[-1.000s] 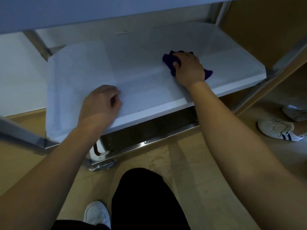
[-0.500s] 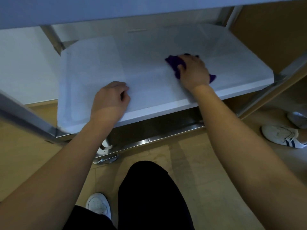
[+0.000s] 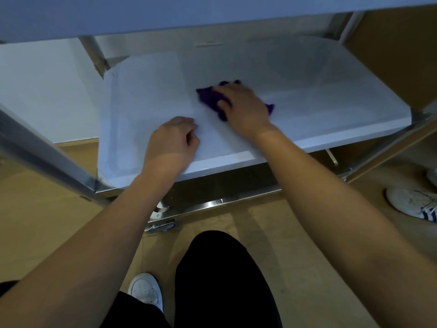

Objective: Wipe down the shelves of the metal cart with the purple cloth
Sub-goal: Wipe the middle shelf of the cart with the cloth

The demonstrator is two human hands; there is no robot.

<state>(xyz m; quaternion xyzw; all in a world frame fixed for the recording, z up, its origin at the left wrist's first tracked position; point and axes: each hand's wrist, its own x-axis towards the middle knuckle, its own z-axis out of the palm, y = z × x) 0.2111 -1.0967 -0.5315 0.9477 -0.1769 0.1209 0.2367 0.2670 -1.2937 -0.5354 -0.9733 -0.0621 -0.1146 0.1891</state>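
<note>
My right hand (image 3: 243, 110) presses the bunched purple cloth (image 3: 209, 98) onto the pale middle shelf (image 3: 142, 91) of the metal cart, near the shelf's centre, with the thumb curled into the fabric. A corner of the cloth pokes out on the hand's right side. My left hand (image 3: 172, 143) rests on the same shelf near its front edge, fingers curled under, holding nothing. The two hands sit close together.
The cart's upper shelf (image 3: 189, 13) overhangs at the top. A steel leg (image 3: 47, 157) slants at the left, and a lower steel rail (image 3: 224, 201) and caster (image 3: 160, 224) lie beneath. Another person's white shoe (image 3: 411, 204) is on the floor at right. My knee (image 3: 220, 268) and shoe (image 3: 145, 290) are below.
My right hand has slid the cloth leftward across the shelf, toward my left hand. The left hand has stayed put on the shelf while my view shifted.
</note>
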